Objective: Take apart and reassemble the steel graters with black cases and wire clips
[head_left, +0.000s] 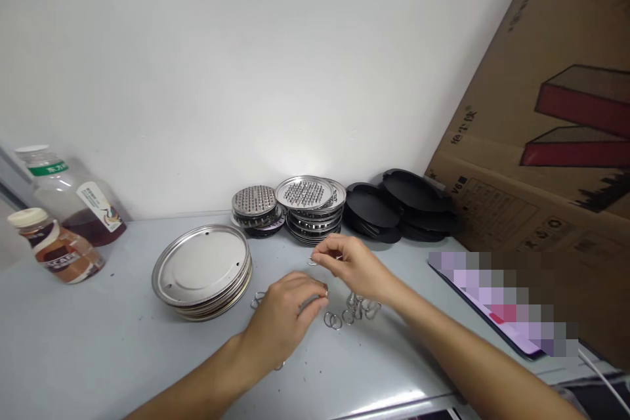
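Note:
My right hand [357, 266] is closed in a pinch, with a small metal ring [312, 262] at its fingertips. To its left and nearer to me, my left hand [288, 315] has thumb and fingers pressed together. A tiny shiny bit shows at those fingertips, too small to name. Beneath and beside the hands, several loose metal rings [333, 321] lie on the grey table [315, 387], bunched mostly below my right wrist. Other rings [256, 300] stick out partly hidden behind my left hand, and another ring [279, 365] shows under the left wrist.
At left stands a stack of round metal plates [207, 262]. Along the wall are stacks of grater discs [253, 200] [308, 193] and black round trays [371, 207]. Two bottles [62, 249] [81, 203] stand far left. A blurred-out phone or tablet [502, 308] and a large carton [541, 164] bound the right.

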A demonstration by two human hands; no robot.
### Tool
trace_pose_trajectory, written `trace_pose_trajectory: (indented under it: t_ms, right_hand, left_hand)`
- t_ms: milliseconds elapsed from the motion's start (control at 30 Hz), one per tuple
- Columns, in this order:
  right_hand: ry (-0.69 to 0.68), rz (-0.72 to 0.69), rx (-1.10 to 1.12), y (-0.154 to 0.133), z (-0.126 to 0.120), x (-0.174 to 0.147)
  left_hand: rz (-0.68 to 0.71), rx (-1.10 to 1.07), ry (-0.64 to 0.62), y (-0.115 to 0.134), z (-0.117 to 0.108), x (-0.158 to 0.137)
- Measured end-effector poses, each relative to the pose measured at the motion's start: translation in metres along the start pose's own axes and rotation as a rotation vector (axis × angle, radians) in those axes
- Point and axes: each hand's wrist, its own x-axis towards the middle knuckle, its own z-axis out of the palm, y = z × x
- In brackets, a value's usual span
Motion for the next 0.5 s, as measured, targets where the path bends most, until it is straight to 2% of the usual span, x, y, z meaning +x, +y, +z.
trace_pose_trajectory:
  t_ms: [133, 200, 367, 500]
  right_hand:
    - [-0.479, 0.046, -0.261, 0.030, -0.045, 0.009]
    - [-0.622, 0.108, -0.279, 0.042, -0.055, 0.010]
    - [-0.698, 0.173, -0.250, 0.050, -0.055, 0.009]
    - [-0.653, 0.144, -0.242, 0.045, -0.053, 0.010]
  left_hand:
    - [0.036, 0.050, -0.178, -0.007, 0.003, 0.002]
    - [0.054, 0.075, -0.243, -0.008, -0.004, 0.001]
    - [0.008, 0.125, -0.256, -0.008, -0.036, -0.002]
    - [-0.099, 0.163, -0.297, -0.012, -0.048, -0.004]
